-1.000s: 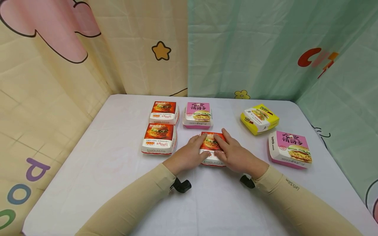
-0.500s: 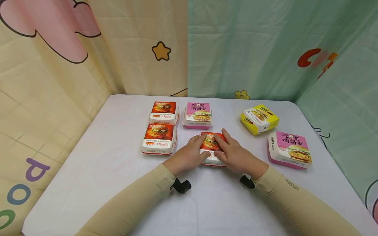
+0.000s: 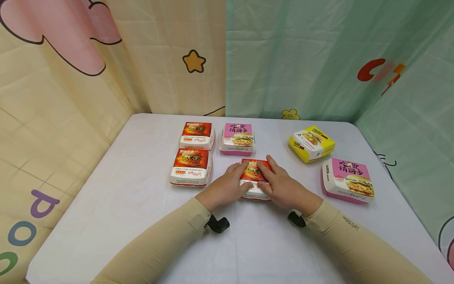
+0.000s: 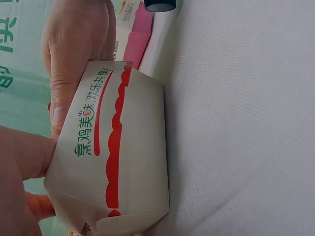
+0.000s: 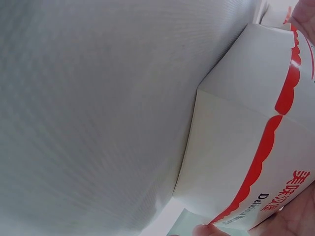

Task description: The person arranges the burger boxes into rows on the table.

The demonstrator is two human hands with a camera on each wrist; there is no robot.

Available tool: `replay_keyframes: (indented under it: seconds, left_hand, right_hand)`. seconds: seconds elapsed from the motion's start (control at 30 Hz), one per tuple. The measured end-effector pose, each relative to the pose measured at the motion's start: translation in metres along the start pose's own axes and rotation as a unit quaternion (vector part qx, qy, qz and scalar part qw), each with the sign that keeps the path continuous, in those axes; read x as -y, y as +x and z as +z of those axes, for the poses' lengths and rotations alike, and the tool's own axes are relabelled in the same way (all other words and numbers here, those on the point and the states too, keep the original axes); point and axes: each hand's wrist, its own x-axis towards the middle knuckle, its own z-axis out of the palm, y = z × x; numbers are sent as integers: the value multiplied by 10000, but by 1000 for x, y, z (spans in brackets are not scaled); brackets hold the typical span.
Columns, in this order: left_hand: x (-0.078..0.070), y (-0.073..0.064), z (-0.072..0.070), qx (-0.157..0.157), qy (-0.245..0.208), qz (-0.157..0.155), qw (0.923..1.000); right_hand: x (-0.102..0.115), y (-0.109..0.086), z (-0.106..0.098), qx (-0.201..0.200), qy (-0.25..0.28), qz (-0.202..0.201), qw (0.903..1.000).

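Note:
A red and white burger box (image 3: 254, 173) sits on the white table between my two hands. My left hand (image 3: 227, 187) rests on its left side and top, the thumb at the front edge of the lid. From the right, my right hand (image 3: 283, 185) lies over the lid, fingers mostly straight and thumb near the front edge. In the left wrist view the box's white front wall (image 4: 118, 157), with a red scalloped line, stands on the cloth. The right wrist view shows the box's side wall (image 5: 226, 147), with fingertips at its upper edge. Parts of the lid are covered.
Two red burger boxes (image 3: 190, 167) stand one behind the other at left. Beside them is a pink burger box (image 3: 237, 139). A yellow burger box (image 3: 312, 144) and another pink box (image 3: 348, 180) sit at right. Curtains (image 3: 298, 59) hang behind the table (image 3: 142, 157).

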Motion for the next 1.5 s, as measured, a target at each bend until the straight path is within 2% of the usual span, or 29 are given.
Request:
replay_keyframes:
  seconds: [0.57,1.5]
  left_hand:
    - [2,0,1,-40,-2,111,9999]
    - [1,-2,0,-56,-44,90,9999]
  right_hand:
    - [0,-1,1,-41,27,-7,10000]
    - [-1,0,2,-12,56,73,10000]
